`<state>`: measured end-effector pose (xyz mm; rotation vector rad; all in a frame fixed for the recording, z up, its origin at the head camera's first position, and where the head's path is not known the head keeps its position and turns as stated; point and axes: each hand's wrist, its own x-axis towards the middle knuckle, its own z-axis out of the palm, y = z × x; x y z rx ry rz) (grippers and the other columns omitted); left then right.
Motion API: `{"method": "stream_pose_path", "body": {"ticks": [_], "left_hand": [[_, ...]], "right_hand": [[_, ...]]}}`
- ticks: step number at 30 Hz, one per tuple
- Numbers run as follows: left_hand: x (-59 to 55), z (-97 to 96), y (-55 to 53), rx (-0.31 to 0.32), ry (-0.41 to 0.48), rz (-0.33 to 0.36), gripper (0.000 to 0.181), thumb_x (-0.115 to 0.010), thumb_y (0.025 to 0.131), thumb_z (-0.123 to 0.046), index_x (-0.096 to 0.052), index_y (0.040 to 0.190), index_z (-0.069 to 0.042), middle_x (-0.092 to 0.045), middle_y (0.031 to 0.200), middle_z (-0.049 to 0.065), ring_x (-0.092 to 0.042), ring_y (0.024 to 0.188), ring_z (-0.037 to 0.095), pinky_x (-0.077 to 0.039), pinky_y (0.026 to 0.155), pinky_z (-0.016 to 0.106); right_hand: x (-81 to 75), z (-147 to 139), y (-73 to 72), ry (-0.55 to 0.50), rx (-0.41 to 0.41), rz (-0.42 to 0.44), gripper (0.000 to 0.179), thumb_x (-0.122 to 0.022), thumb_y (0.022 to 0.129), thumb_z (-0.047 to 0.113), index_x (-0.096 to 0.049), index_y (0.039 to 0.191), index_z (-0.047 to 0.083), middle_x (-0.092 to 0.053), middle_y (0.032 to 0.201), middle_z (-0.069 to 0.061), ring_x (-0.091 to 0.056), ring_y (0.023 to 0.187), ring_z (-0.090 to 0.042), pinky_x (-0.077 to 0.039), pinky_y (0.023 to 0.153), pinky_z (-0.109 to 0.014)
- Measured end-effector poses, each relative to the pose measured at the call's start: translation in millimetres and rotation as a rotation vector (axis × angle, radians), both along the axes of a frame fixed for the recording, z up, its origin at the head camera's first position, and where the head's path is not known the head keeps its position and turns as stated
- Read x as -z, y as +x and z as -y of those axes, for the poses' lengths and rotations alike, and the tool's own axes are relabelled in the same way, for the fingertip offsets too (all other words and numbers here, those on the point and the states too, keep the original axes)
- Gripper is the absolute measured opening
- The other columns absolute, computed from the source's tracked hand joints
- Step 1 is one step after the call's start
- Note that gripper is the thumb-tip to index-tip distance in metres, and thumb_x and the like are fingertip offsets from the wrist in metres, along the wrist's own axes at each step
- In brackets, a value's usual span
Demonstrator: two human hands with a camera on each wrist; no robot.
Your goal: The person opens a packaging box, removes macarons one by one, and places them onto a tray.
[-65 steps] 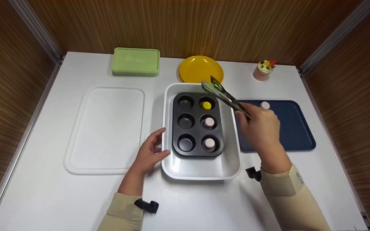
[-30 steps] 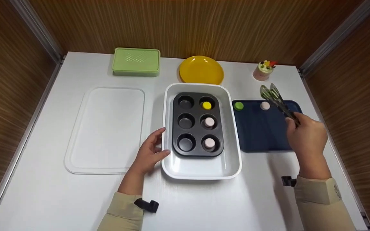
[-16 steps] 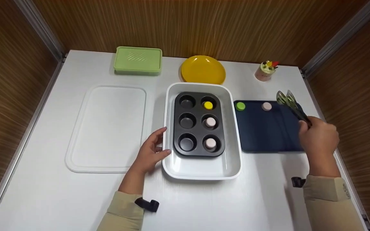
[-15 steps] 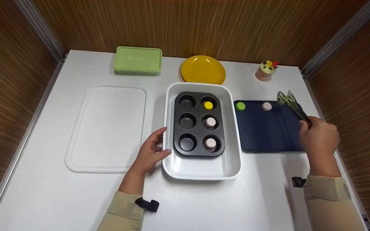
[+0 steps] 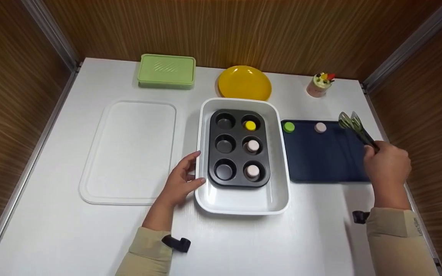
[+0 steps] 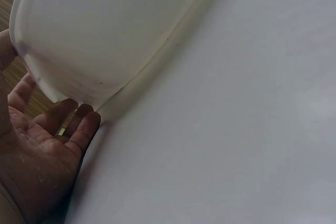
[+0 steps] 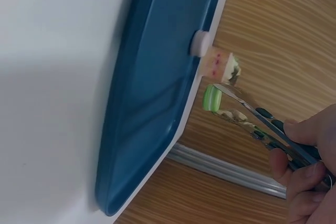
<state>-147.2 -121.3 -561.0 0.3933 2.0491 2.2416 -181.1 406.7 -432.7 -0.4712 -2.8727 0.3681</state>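
Observation:
My right hand point(image 5: 388, 165) grips a pair of tongs point(image 5: 363, 132) above the right side of the dark blue tray point(image 5: 320, 165). In the right wrist view, a green striped macaron point(image 7: 212, 98) is between the tong tips. On the tray's back edge sit another green macaron point(image 5: 289, 127) and a pink macaron point(image 5: 320, 127). My left hand point(image 5: 180, 182) holds the left wall of the white box point(image 5: 238, 201), thumb over the rim. Inside lies a black muffin tin point(image 5: 239, 151). Its right cups hold a yellow macaron point(image 5: 250, 125) and two pink macarons point(image 5: 253, 145).
A white lid point(image 5: 129, 153) lies flat left of the box. Along the back stand a green lidded container point(image 5: 167, 71), a yellow plate point(image 5: 244, 82) and a small dessert cup point(image 5: 319, 85). Wooden panels point(image 5: 244, 34) wall in the table.
My right hand has carried the tongs from above the box rightwards, over the tray's right side. This uncovers the green macaron on the tray. My left hand stays at the box.

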Motion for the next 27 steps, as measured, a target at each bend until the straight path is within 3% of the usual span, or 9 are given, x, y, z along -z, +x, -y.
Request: {"method": "stream_pose_path", "body": {"ticks": [11, 21, 27], "left_hand": [[1.0, -0.4, 0.3, 0.000, 0.024, 0.014, 0.075, -0.075, 0.086, 0.007, -0.044, 0.155, 0.006, -0.058, 0.140, 0.031, -0.056, 0.130, 0.045, -0.057, 0.095, 0.037], [0.3, -0.2, 0.3, 0.005, 0.007, 0.001, 0.076, -0.075, 0.087, 0.007, -0.043, 0.155, 0.006, -0.057, 0.144, 0.031, -0.057, 0.129, 0.045, -0.057, 0.093, 0.033], [0.6, 0.0, -0.1, 0.005, 0.008, -0.006, 0.075, -0.075, 0.087, 0.007, -0.043, 0.155, 0.006, -0.057, 0.142, 0.032, -0.056, 0.130, 0.046, -0.058, 0.095, 0.037]], "right_hand": [[6.2, -14, -7.8, -0.018, 0.021, 0.094, 0.043, -0.053, 0.109, 0.025, -0.064, 0.134, -0.008, -0.059, 0.123, -0.046, -0.057, 0.108, -0.067, -0.047, 0.084, -0.076], [15.7, -22, -11.9, -0.027, 0.028, 0.111, 0.043, -0.053, 0.108, 0.024, -0.065, 0.133, -0.008, -0.059, 0.125, -0.045, -0.056, 0.111, -0.067, -0.047, 0.086, -0.076], [16.1, -25, -14.5, -0.039, 0.041, 0.121, 0.047, -0.053, 0.108, 0.027, -0.064, 0.136, -0.009, -0.058, 0.127, -0.045, -0.055, 0.113, -0.066, -0.047, 0.089, -0.075]]}}
